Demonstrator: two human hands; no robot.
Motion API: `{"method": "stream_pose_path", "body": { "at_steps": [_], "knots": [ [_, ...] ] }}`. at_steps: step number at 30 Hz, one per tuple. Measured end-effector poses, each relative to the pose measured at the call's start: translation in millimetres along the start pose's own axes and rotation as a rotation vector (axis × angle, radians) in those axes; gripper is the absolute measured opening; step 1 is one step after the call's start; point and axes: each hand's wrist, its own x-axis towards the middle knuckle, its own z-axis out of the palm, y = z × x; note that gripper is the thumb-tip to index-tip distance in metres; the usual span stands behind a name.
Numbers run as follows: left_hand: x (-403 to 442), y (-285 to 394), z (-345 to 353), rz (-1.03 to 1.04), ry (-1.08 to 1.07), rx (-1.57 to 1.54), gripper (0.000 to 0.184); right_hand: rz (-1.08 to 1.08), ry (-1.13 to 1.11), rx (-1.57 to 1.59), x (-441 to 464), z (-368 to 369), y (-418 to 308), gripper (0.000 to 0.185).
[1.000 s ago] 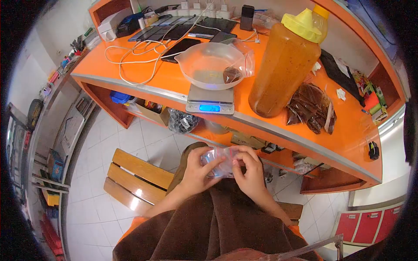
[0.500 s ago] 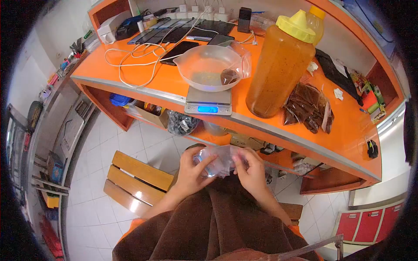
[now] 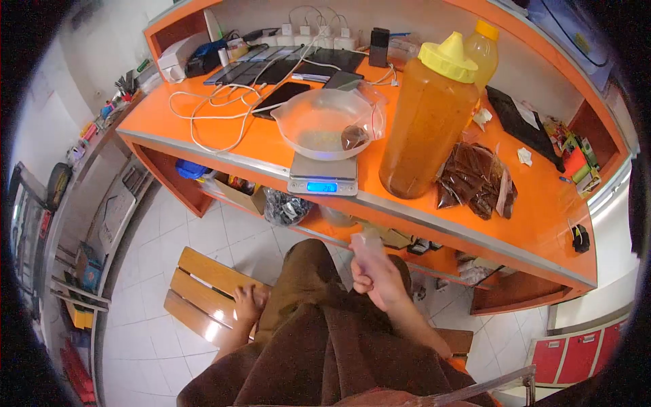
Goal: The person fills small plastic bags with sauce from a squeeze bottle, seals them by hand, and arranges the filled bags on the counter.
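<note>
Two bare hands are showing below the near edge of the orange desk (image 3: 152,125); at left, the left hand (image 3: 251,303) is resting at the right end of a glossy wooden slatted bench (image 3: 207,295), beside the person's clothed leg, its fingers loosely bent and spread; whether it is gripping anything beneath them, one cannot tell. Above it on the desk, white tangled cables (image 3: 196,118) are looping towards a flat black phone (image 3: 293,91); to the right, a silver scale (image 3: 324,170) with a lit blue display is sitting at the near edge, bearing a translucent white plastic bowl (image 3: 315,139) with a pouring lip; a small dark brown packet (image 3: 353,138) is lying in the bowl's right side. Nearer the person, the right hand (image 3: 380,279) is closing its fingers around the lower part of a clear plastic bag (image 3: 368,247), which is poking up from the grip, apart from the desk. Farther right, a tall amber-filled bottle (image 3: 427,129) with a yellow spouted cap is standing upright; just beside it, dark brown clear-wrapped packets (image 3: 473,182) are lying in a pile, and a crumpled white tissue (image 3: 524,157) is lying beyond them.
</note>
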Motion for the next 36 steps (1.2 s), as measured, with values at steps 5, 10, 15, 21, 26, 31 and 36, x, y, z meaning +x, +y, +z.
{"method": "stream_pose_path", "body": {
  "at_steps": [5, 10, 15, 21, 26, 31, 36],
  "knots": [
    [6.9, -36.8, 28.8, -0.007, -0.368, 0.28, 0.061, -0.243, 0.122, -0.803, -5.6, 9.0, 8.1, 0.021],
    [69.4, 78.8, -68.2, 0.195, -0.492, -0.679, 0.07, -0.311, -0.004, -1.019, -5.5, 14.7, 11.5, 0.017],
    [35.7, 220.0, -142.7, 0.51, -1.299, -1.795, 0.095, -0.509, -0.193, -1.31, -6.8, 29.7, 8.3, 0.01],
    [23.4, 243.5, -154.0, 0.238, -1.406, -1.593, 0.082, -0.76, 0.004, -1.679, -21.2, 27.2, 6.5, 0.026],
    [27.4, 241.4, -138.0, 0.254, -1.32, -1.696, 0.063, -0.614, 0.129, -1.441, -24.0, 28.4, -1.9, 0.017],
    [35.5, 226.4, -152.6, 0.366, -0.916, -1.496, 0.043, -0.976, 0.205, -1.486, -19.6, 23.9, -17.6, 0.015],
    [27.0, 231.2, -156.2, 0.601, 0.299, -0.961, 0.026, -0.82, 0.359, -1.383, -21.4, 23.1, -20.3, 0.028]
  ]
}}
